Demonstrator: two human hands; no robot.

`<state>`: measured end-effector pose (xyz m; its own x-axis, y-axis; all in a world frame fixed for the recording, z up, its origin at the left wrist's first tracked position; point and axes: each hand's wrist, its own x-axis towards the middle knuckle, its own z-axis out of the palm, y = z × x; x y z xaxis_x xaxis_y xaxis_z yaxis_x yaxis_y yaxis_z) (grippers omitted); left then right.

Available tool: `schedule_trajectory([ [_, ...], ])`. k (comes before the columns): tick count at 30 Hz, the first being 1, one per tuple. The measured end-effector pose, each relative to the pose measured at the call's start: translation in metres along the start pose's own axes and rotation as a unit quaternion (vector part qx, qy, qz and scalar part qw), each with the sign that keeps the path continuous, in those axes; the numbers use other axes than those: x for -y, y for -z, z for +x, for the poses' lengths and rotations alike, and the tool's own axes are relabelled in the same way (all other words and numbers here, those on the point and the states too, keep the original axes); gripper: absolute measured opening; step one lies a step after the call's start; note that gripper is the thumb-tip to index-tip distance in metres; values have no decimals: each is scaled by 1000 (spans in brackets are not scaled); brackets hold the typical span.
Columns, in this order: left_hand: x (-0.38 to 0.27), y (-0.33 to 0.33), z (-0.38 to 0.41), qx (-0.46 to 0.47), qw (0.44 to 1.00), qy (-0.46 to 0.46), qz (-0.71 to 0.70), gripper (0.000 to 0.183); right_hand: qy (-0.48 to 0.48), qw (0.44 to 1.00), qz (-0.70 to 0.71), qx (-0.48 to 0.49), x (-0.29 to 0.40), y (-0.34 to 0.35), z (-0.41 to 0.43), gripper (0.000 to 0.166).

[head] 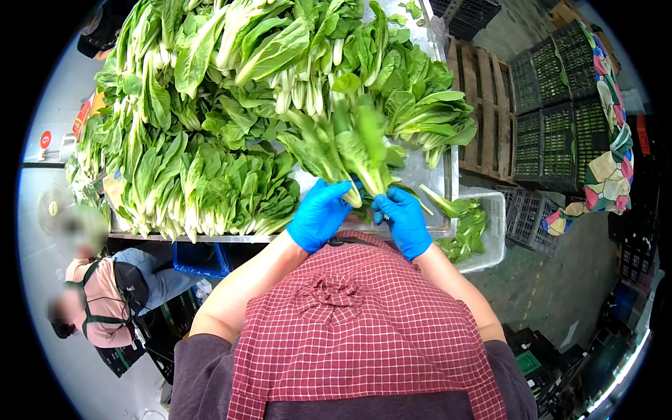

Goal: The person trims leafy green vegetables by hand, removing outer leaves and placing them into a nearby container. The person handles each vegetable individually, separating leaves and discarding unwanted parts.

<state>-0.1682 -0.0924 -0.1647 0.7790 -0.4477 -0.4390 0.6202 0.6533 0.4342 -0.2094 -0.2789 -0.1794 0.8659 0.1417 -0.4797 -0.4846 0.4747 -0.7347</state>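
My left hand (320,214), in a blue disposable glove, grips the pale base of a leafy green (321,149). A second leafy green (362,147), blurred at its leaf tips, has its stem end in the gloved fingers of my right hand (403,220). Both hands are close together over the near edge of a metal table (420,178). Left of them, a neat row of leafy greens (215,184) lies with the stems towards me. Beyond my hands spreads a large heap of the same greens (252,47).
A white plastic crate (496,220) with loose leaves stands at the table's right corner. Farther right are a wooden pallet (480,110) and stacked black crates (556,105) partly under a patterned cloth (611,173). Another person (105,304) is at lower left, near a blue bin (199,260).
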Motion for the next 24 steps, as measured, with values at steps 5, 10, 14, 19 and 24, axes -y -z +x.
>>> schedule_trajectory([
  [5,1,-15,1,-42,994,-34,97,36,-10,998,-67,2,2,-16,-2,27],
  [10,1,-11,0,-78,977,-21,197,35,30,999,-28,-12,2,-20,3,31],
  [14,5,-23,-2,-100,971,-76,205,36,33,998,-42,-19,4,-24,3,25],
  [19,-5,-38,-9,-119,967,-43,219,32,35,988,-148,-3,-5,-17,5,21],
  [24,-5,-9,-2,-82,982,-74,154,25,15,999,-7,-34,-1,-22,0,21],
])
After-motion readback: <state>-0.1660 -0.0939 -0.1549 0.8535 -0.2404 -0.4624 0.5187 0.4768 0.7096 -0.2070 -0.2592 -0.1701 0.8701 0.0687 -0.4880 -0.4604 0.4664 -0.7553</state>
